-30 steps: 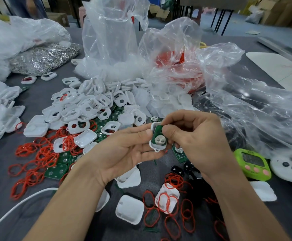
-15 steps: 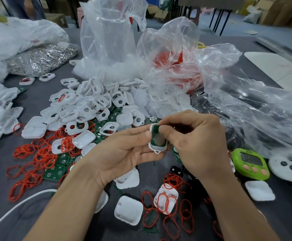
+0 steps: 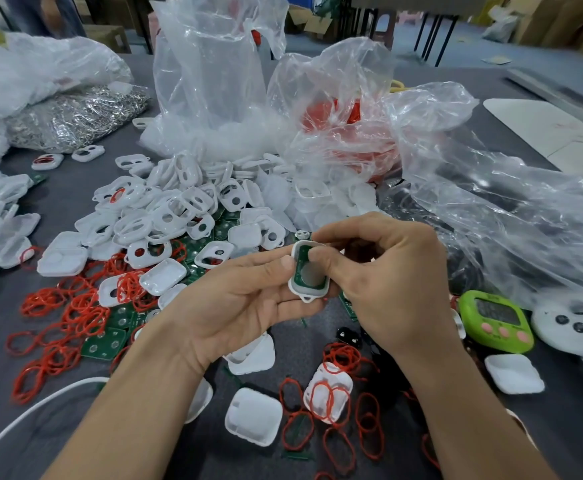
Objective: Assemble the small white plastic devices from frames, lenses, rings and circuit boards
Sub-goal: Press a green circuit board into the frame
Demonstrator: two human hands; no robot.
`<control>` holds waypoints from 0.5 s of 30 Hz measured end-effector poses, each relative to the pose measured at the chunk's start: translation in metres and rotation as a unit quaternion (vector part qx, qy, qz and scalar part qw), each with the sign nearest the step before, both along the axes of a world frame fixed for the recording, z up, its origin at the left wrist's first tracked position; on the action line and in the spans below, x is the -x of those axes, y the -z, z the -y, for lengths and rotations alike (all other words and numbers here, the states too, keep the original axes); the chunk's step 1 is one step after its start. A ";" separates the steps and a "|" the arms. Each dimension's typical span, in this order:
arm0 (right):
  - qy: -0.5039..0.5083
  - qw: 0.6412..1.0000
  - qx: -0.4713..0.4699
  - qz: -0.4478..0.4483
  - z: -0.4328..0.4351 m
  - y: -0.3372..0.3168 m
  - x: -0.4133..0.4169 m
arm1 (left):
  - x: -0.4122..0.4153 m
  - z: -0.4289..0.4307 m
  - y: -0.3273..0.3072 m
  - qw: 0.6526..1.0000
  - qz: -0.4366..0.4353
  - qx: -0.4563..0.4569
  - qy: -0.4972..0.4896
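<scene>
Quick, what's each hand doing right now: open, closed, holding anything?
Left hand: holds the frame, with the board in it.
Right hand: pinches the frame's top, thumb on the board.

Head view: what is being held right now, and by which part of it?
A white frame with a green circuit board inside. The left hand holds its left rim and underside; the right hand pinches its top end.

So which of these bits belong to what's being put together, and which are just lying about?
In the job: half-built device, gripped by left hand and right hand; white frames; red rings; green circuit boards.
Lying about: green timer; white gamepad-shaped thing.
</scene>
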State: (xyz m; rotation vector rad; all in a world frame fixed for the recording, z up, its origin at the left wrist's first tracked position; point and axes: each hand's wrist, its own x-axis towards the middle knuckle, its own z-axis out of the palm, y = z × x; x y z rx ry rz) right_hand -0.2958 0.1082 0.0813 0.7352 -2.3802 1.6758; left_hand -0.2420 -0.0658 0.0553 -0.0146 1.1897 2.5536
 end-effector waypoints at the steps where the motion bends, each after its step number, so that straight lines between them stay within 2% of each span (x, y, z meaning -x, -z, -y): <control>1: -0.001 1.000 0.004 0.006 0.000 0.000 0.000 | 0.000 0.000 0.000 1.000 0.000 0.001 0.000; 15: -0.020 0.999 0.035 0.002 -0.005 -0.006 0.000 | -0.001 0.004 -0.001 0.999 -0.017 -0.032 0.007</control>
